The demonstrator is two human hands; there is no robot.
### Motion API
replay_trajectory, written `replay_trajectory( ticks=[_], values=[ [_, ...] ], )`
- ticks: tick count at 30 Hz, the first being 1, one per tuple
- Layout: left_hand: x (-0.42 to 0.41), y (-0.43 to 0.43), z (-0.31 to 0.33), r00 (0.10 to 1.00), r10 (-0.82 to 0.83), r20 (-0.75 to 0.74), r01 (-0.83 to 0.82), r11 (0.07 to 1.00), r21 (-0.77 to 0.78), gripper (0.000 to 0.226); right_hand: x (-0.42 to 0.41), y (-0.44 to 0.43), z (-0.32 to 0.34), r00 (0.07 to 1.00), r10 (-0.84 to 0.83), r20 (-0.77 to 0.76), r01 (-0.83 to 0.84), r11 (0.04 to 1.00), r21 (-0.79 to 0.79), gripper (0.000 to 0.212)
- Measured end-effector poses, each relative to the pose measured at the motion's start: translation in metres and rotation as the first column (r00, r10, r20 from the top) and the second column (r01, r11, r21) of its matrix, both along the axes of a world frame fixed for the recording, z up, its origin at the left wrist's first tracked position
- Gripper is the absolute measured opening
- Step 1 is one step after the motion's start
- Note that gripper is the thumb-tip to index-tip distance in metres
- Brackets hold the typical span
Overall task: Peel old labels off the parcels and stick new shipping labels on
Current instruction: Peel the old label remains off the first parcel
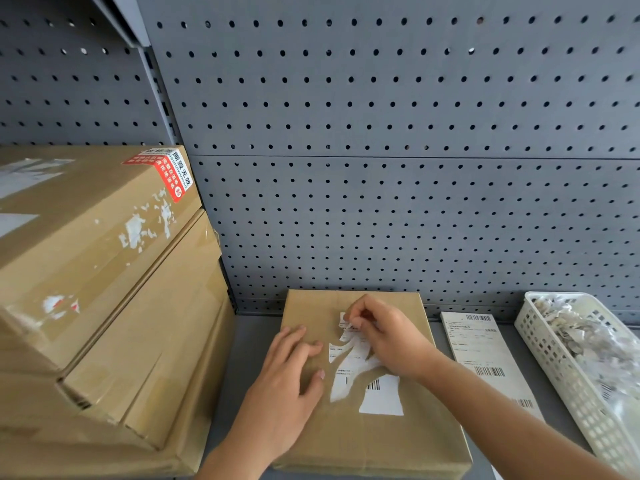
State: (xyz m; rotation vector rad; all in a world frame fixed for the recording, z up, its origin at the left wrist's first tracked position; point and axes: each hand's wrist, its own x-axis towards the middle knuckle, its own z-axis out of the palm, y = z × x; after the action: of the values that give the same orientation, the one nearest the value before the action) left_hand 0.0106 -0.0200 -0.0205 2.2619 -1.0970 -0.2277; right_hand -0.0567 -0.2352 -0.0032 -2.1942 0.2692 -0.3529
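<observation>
A brown cardboard parcel [374, 441] lies flat on the grey shelf in front of me. A torn white old label [377, 396] with a barcode still clings to its top in ragged pieces. My right hand [388, 337] pinches a lifted strip at the label's upper end between thumb and fingers. My left hand [287, 379] lies flat on the parcel's left half, fingers straight, pressing it down. A fresh shipping label sheet [485, 355] lies on the shelf just right of the parcel.
A white perforated basket [540, 344] holding several torn label scraps stands at the far right. Two large stacked cardboard boxes [104, 271] with label residue and a red sticker fill the left. A grey pegboard wall [381, 168] rises behind.
</observation>
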Motion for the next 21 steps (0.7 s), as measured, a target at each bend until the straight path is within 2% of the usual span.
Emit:
replay_trajectory(
  ticks=[3, 6, 8, 11, 13, 16, 18, 21],
  values=[
    [0.000, 0.000, 0.003, 1.000, 0.007, -0.002, -0.007, 1.000, 0.023, 0.036, 0.000, 0.003, -0.002, 1.000, -0.001, 0.025, 0.001, 1.000, -0.007, 0.012],
    [-0.001, -0.001, 0.005, 1.000, 0.014, 0.003, -0.015, 0.998, 0.054, 0.036, 0.001, 0.000, -0.008, 0.995, 0.104, 0.011, -0.099, 0.969, -0.228, 0.030],
    [-0.001, -0.001, 0.006, 1.000, 0.023, 0.015, -0.024, 0.997, 0.072, 0.037, 0.002, 0.000, -0.014, 0.989, 0.148, 0.012, -0.134, 0.927, -0.350, 0.021],
    [-0.001, -0.003, 0.007, 0.999, 0.034, 0.035, -0.037, 0.995, 0.088, 0.035, 0.003, 0.000, -0.014, 0.991, 0.131, 0.014, -0.116, 0.918, -0.380, 0.012],
    [-0.002, -0.004, 0.008, 0.998, 0.041, 0.041, -0.045, 0.994, 0.099, 0.034, 0.000, 0.001, -0.011, 0.995, 0.096, 0.023, -0.084, 0.951, -0.299, 0.014],
    [-0.003, -0.005, 0.007, 0.998, 0.046, 0.048, -0.051, 0.994, 0.096, 0.035, -0.007, 0.000, -0.004, 0.998, -0.055, 0.034, 0.057, 0.996, -0.071, 0.016],
    [-0.004, -0.005, 0.007, 0.998, 0.045, 0.053, -0.050, 0.994, 0.095, 0.035, -0.011, 0.000, 0.002, 0.986, -0.153, 0.061, 0.148, 0.985, 0.086, 0.016],
    [-0.004, -0.004, 0.007, 0.998, 0.040, 0.058, -0.045, 0.995, 0.092, 0.035, -0.015, 0.000, 0.012, 0.963, -0.243, 0.115, 0.185, 0.910, 0.370, 0.016]
  ],
)
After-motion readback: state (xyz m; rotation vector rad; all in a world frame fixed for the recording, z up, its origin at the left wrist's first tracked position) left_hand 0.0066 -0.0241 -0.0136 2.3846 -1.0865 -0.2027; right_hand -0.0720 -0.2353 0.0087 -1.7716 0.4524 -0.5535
